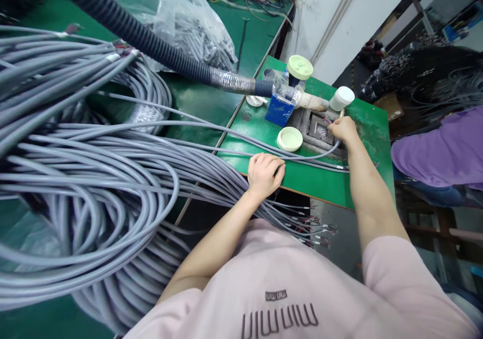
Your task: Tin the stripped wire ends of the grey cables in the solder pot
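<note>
My right hand (pixel 343 129) is closed around the end of a grey cable (pixel 332 150). The cable's thin coloured wires point over a square grey-rimmed pot (pixel 307 137) with a shiny silvery surface, like a solder pot. At the front edge of the green table, my left hand (pixel 266 174) has its fingers curled over grey cables (pixel 302 161), whose stripped ends lie near my right forearm. Below it hangs a bundle of cable ends (pixel 290 218) with bared wires and white tags. What lies under my left palm is hidden.
A ribbed hose (pixel 181 60) runs to a nozzle by the pot, beside a blue box (pixel 279 109). Around stand a shallow pale-green cup (pixel 290 139), a lidded jar (pixel 300 67) and a white jar (pixel 341 98). Large cable coils (pixel 94 203) fill the left. A person in purple (pixel 441 148) is at right.
</note>
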Motion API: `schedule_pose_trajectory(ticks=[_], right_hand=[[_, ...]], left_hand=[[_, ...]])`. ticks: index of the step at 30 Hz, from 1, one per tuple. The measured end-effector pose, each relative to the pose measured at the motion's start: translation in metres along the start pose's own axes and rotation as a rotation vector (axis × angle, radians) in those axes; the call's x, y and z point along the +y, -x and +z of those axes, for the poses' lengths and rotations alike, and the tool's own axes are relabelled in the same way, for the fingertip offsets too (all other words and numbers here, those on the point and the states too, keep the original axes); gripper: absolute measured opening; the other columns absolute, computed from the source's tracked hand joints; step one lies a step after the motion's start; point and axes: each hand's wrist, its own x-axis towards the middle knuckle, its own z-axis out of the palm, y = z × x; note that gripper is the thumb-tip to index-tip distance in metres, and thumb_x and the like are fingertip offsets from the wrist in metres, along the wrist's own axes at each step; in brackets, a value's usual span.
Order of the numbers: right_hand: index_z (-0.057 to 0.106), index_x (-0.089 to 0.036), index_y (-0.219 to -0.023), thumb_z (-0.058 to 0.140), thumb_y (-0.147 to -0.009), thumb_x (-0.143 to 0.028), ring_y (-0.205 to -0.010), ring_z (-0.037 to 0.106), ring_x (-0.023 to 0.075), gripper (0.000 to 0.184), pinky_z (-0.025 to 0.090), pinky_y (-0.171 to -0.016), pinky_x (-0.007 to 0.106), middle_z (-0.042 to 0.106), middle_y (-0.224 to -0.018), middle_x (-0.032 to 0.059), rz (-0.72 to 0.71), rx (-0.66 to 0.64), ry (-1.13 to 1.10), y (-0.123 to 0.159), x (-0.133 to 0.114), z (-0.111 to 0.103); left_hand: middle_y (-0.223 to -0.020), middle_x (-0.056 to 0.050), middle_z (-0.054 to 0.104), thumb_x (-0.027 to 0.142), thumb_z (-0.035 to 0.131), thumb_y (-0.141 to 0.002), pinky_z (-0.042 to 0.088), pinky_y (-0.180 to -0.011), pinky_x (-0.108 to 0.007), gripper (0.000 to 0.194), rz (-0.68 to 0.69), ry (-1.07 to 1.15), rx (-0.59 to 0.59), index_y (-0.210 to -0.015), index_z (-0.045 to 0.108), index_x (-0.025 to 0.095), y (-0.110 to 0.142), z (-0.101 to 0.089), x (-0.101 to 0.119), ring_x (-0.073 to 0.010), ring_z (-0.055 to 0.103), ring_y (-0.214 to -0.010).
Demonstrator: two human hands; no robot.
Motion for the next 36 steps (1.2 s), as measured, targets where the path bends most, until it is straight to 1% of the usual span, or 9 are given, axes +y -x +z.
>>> schedule_pose_trajectory(ticks=[5,16,20,23,26,28,30,33,36], right_hand=[[0.075,-0.011,-0.080,0.062,-0.074,-0.025,-0.089,0.065,0.0291,0.020,0.049,-0.079,0.034,0.071,-0.081,0.0153,0.001,0.005,0.005,0.000,0.000,0.001],[0.073,-0.012,-0.076,0.062,-0.072,-0.024,-0.090,0.065,0.0292,0.017,0.048,-0.080,0.034,0.071,-0.082,0.0168,0.003,0.010,-0.011,0.001,0.001,0.003],[0.072,-0.011,-0.073,0.063,-0.070,-0.024,-0.085,0.065,0.0273,0.016,0.048,-0.078,0.034,0.071,-0.078,0.0152,0.011,0.015,-0.045,0.003,0.003,-0.002],[0.071,-0.010,-0.071,0.062,-0.071,-0.024,-0.074,0.063,0.0229,0.016,0.048,-0.072,0.032,0.068,-0.068,0.0113,0.016,0.026,-0.144,0.014,0.008,-0.009],[0.067,-0.011,-0.064,0.061,-0.073,-0.026,-0.055,0.057,0.0168,0.019,0.044,-0.057,0.028,0.061,-0.056,0.0057,0.025,0.032,-0.362,0.040,0.014,-0.018],[0.064,-0.012,-0.061,0.061,-0.073,-0.029,-0.045,0.052,0.0136,0.020,0.039,-0.047,0.025,0.058,-0.050,0.0023,0.022,0.038,-0.552,0.069,0.017,-0.023],[0.062,-0.014,-0.060,0.063,-0.072,-0.031,-0.040,0.049,0.0118,0.021,0.034,-0.041,0.023,0.056,-0.048,0.0003,0.001,0.045,-0.732,0.103,0.017,-0.027],[0.062,-0.015,-0.058,0.067,-0.074,-0.034,-0.039,0.048,0.0098,0.025,0.034,-0.040,0.021,0.056,-0.048,-0.0011,-0.074,0.052,-0.885,0.159,0.012,-0.031],[0.063,-0.016,-0.060,0.067,-0.079,-0.035,-0.041,0.050,0.0091,0.027,0.037,-0.042,0.020,0.056,-0.049,-0.0026,-0.106,0.090,-0.939,0.208,0.003,-0.031]], left_hand=[[-0.098,-0.004,0.074,0.028,0.055,-0.091,0.036,-0.101,-0.043,0.014,-0.003,-0.039,-0.016,-0.095,0.068,0.024,0.000,0.000,0.000,-0.0212,0.063,-0.100],[-0.097,-0.004,0.074,0.027,0.056,-0.090,0.035,-0.099,-0.043,0.012,0.006,-0.004,-0.002,-0.094,0.068,0.024,0.000,0.000,0.000,-0.0215,0.063,-0.099],[-0.097,-0.004,0.073,0.028,0.056,-0.091,0.036,-0.097,-0.042,0.013,0.009,-0.046,-0.013,-0.093,0.068,0.024,0.000,0.000,0.001,-0.0214,0.063,-0.098],[-0.096,-0.004,0.073,0.028,0.055,-0.091,0.037,-0.096,-0.041,0.014,0.016,-0.062,-0.014,-0.093,0.068,0.024,0.000,0.000,0.001,-0.0213,0.063,-0.097],[-0.095,-0.004,0.073,0.027,0.056,-0.091,0.037,-0.096,-0.041,0.013,0.038,-0.056,0.000,-0.093,0.068,0.023,0.000,0.000,0.001,-0.0210,0.063,-0.095],[-0.094,-0.003,0.073,0.027,0.057,-0.090,0.037,-0.096,-0.040,0.012,0.047,-0.057,0.012,-0.092,0.068,0.023,0.001,0.000,-0.001,-0.0208,0.063,-0.094],[-0.094,-0.004,0.073,0.027,0.059,-0.089,0.037,-0.095,-0.040,0.012,0.052,-0.050,0.024,-0.091,0.069,0.022,0.000,0.000,-0.003,-0.0206,0.062,-0.093],[-0.093,-0.004,0.073,0.028,0.060,-0.089,0.039,-0.093,-0.039,0.012,0.014,0.048,0.046,-0.090,0.070,0.021,-0.001,-0.001,-0.001,-0.0203,0.062,-0.092],[-0.093,-0.006,0.071,0.029,0.061,-0.089,0.044,-0.089,-0.037,0.014,-0.078,0.312,0.073,-0.091,0.070,0.019,0.003,0.001,0.015,-0.0193,0.062,-0.092]])
